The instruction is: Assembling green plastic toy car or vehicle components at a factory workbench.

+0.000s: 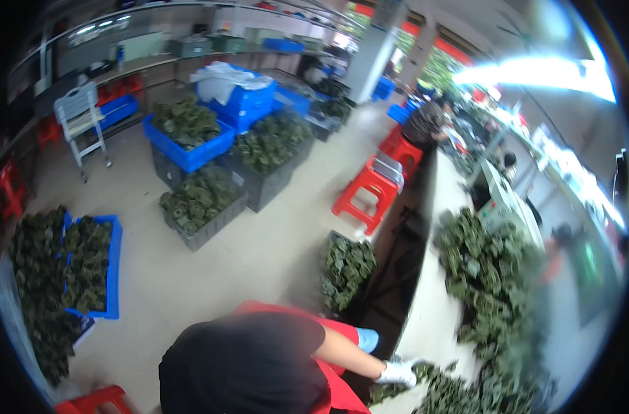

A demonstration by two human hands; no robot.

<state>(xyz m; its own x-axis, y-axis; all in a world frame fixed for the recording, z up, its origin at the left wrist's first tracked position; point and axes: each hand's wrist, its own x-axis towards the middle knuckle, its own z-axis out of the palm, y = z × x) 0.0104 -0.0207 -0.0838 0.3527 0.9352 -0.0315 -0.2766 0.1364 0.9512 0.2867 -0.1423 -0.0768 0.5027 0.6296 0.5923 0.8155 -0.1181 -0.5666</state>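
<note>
My left arm, in a black short sleeve, reaches from the lower middle to the worktable's near edge. My left hand (398, 373) wears a white glove. Its fingers look closed on a dark green piece (423, 373) of a curled, leaf-like shape; blur hides the exact grip. Similar green pieces (459, 397) lie heaped just beyond the hand, and a long pile (476, 262) of them runs up the table (432, 303). Red cloth (345, 391) shows on both sides of my arm, with a light blue patch (367, 339) past it. Out of the picture is my right hand.
A grey bin (326, 241) of green pieces stands on the floor beside the table. Red stools (367, 195) line its left side; a person (427, 124) sits farther up. Blue crates (113, 276) and grey bins (276, 186), full of green pieces, stand left. A folding chair (78, 114) is behind.
</note>
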